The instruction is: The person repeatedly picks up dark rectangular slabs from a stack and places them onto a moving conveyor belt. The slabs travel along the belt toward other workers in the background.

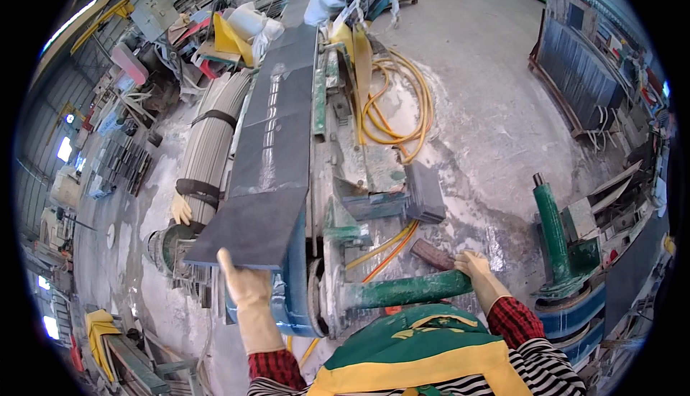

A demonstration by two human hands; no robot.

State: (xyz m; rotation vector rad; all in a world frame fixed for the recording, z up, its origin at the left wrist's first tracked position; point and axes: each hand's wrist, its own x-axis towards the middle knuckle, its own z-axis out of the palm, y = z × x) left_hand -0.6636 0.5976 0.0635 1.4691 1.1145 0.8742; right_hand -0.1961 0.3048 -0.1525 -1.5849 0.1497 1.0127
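A flat dark stone slab [248,227] lies at the near end of a conveyor, overhanging the blue end roller [293,288]. My left hand [250,292], in a cream glove, grips the slab's near edge; some of its fingers are hidden. Beyond it, more dark slabs [277,119] run in a line along the conveyor, with wet shiny streaks on top. My right hand [478,270], also gloved, is closed over the far right end of a green metal bar [410,289] in front of me.
A ribbed grey roll [208,144] with dark straps runs along the conveyor's left side, a cream glove [181,210] beside it. A yellow hose [424,101] lies coiled at right. Dark slabs [424,193] stand near the frame. A green post [550,227] rises farther right.
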